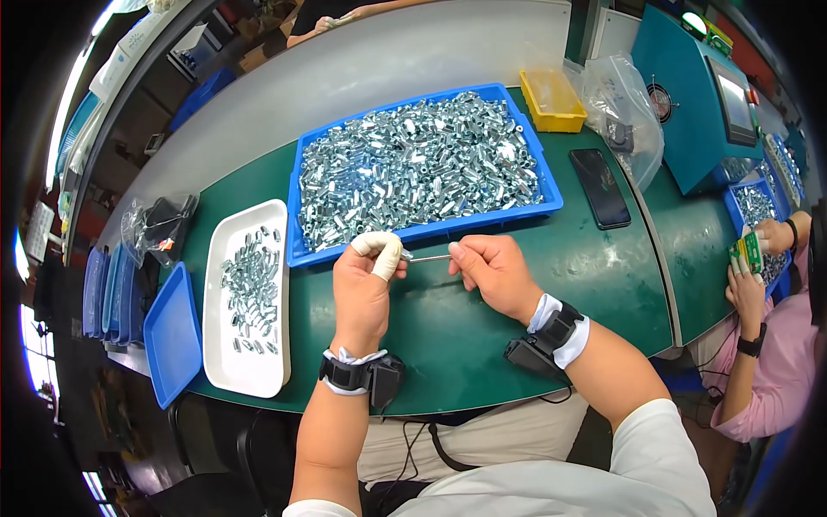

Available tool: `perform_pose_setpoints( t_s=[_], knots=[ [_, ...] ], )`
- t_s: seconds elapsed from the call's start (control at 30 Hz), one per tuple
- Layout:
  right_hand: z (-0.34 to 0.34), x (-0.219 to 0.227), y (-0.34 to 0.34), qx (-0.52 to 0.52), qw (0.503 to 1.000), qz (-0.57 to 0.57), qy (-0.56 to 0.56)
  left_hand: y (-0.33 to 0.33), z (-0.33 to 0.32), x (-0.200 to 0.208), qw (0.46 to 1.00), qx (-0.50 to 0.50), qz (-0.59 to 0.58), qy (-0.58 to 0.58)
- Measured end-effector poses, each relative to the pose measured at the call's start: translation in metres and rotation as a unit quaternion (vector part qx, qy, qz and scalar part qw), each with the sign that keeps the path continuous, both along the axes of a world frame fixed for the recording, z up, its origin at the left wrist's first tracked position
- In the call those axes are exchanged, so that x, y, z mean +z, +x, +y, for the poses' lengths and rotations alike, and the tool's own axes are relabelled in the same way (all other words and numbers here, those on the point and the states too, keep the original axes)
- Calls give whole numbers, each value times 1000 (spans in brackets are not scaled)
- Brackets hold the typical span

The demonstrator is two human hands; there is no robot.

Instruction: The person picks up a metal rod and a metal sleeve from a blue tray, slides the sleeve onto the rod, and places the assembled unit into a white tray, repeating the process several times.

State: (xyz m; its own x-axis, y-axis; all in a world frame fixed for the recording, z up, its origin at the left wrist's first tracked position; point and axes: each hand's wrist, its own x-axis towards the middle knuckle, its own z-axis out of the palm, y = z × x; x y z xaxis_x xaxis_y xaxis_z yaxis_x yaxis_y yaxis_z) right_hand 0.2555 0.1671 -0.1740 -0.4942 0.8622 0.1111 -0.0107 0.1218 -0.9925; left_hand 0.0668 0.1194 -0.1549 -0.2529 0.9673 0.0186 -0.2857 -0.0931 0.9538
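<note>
My left hand (369,277), with pale finger covers on thumb and forefinger, pinches a small silver metal sleeve (407,256). From the right, my right hand (491,269) grips a thin metal rod (431,258) between thumb and fingers. The rod's left end meets the sleeve; whether it goes inside is too small to tell. Just beyond both hands is a large blue tray (551,203) heaped with similar silver sleeves (422,164). A white tray (213,284) to the left holds a smaller spread of loose sleeves (251,284).
Left of the white tray lies a blue tray (174,336). At the back right are a yellow bin (556,116), a clear plastic bag (633,95) and a black phone (600,188). A teal machine (680,103) stands farther right, near a co-worker's hands (746,289).
</note>
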Motion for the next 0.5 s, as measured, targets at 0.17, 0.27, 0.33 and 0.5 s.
perform_pose_setpoints(
  t_s=[0.17,0.27,0.33,0.5],
  knots=[
    [2,0,-1,-20,1000,7,-2,3,3,0,1000,6,-7,-1],
    [-1,3,-2,-40,999,6,18,9,-2,-1,999,-4,19,-29],
    [-3,5,-1,-51,998,-27,34,10,-3,0,994,-22,65,-80],
    [-4,9,-1,-48,994,-57,83,9,-3,2,993,-43,40,-104]
  ],
)
